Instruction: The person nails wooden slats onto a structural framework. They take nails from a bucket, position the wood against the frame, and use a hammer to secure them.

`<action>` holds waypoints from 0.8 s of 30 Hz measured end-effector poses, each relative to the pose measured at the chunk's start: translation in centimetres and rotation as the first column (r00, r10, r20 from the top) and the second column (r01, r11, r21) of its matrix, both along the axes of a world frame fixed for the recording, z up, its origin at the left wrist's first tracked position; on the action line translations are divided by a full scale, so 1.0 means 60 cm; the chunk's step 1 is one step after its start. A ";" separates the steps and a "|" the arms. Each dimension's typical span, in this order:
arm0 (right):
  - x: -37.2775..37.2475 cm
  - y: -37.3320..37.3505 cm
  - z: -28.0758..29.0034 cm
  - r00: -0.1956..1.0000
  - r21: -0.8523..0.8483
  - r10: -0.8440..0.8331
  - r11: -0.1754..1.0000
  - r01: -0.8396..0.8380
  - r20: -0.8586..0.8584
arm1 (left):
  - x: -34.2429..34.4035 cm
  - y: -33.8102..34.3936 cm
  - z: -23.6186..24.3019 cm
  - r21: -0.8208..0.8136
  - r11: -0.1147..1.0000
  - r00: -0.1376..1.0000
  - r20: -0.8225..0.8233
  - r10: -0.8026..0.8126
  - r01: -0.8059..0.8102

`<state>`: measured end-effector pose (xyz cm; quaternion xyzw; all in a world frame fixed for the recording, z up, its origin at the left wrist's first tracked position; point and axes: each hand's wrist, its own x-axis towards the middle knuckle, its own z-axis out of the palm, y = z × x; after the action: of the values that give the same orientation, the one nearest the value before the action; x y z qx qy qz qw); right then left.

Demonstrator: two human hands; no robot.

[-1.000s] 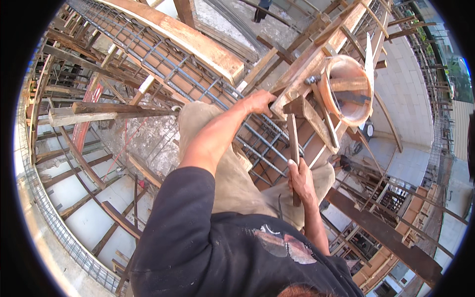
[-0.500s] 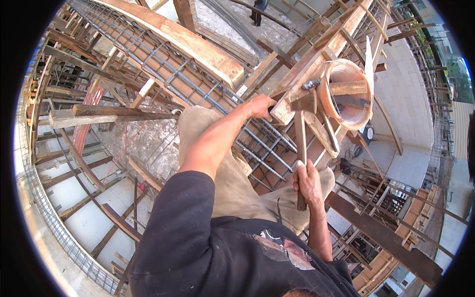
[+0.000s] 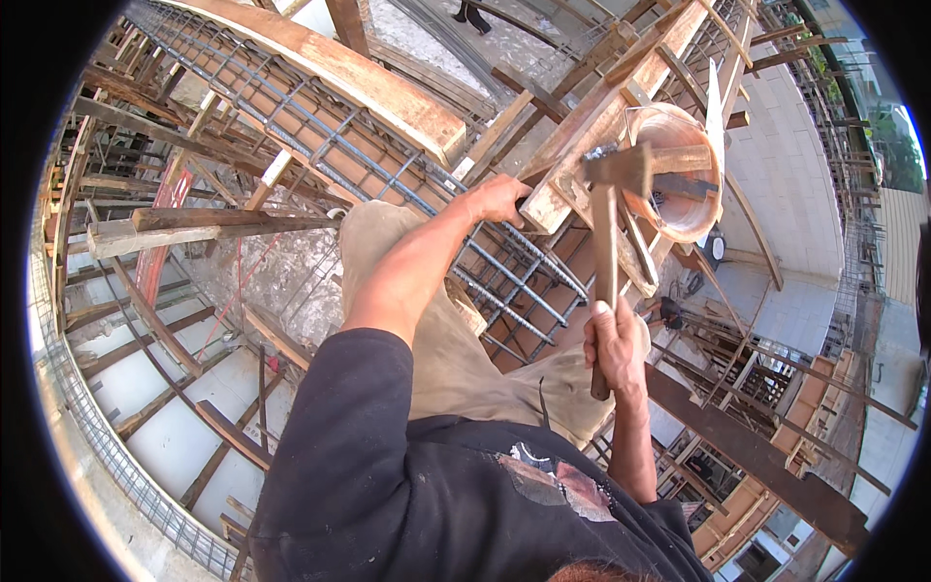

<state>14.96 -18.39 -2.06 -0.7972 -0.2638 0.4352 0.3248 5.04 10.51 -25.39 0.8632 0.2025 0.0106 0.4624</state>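
Note:
My right hand point(image 3: 618, 351) is wrapped round the wooden handle of a hammer point(image 3: 605, 252). Its rusty metal head overlaps the near rim of a round, pale orange bucket point(image 3: 681, 231) and hangs over the timber. With closed fingers, my left hand point(image 3: 495, 201) grips the near end of a wooden beam point(image 3: 549, 210); something small and dark shows at its fingertips, too hidden to name. Inside the bucket are a wood piece and a flat dark blade-like thing. Below my left hand, steel reinforcing bars point(image 3: 509, 276) run through a wooden trough.
A thick pale plank point(image 3: 388, 97) lies along the rebar cage at upper left. Timber props point(image 3: 223, 221) and braces stand around, with lower levels far below on both sides. A dark board point(image 3: 756, 466) slants at lower right. Another person's legs point(image 3: 473, 17) show at the top.
My right hand has lifted the hammer, its head now higher and farther right, off the beam's end. My left hand stays at the beam. The whole view has shifted slightly.

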 end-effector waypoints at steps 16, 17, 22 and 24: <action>0.002 0.047 0.073 0.990 0.493 -0.039 0.870 -0.032 0.133 | -0.025 0.007 0.019 -0.034 0.999 0.999 -0.017 0.029 -0.030; -0.007 0.059 0.092 0.984 0.676 -0.154 0.735 0.051 0.093 | -0.020 0.004 0.014 -0.026 0.999 1.000 -0.009 0.027 -0.027; 0.040 -0.047 -0.163 0.791 -0.288 0.391 0.916 -0.281 0.470 | 0.044 0.002 0.041 0.007 1.000 0.999 -0.039 -0.008 0.008; 0.003 0.013 -0.087 0.994 -0.219 0.109 0.971 -0.100 0.026 | 0.006 0.011 0.025 0.037 0.999 1.000 -0.025 0.012 -0.011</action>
<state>15.14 -17.61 -7.28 -0.8211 -0.2624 0.4626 0.2073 5.42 11.16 -23.89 0.8704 0.2129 0.0059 0.4438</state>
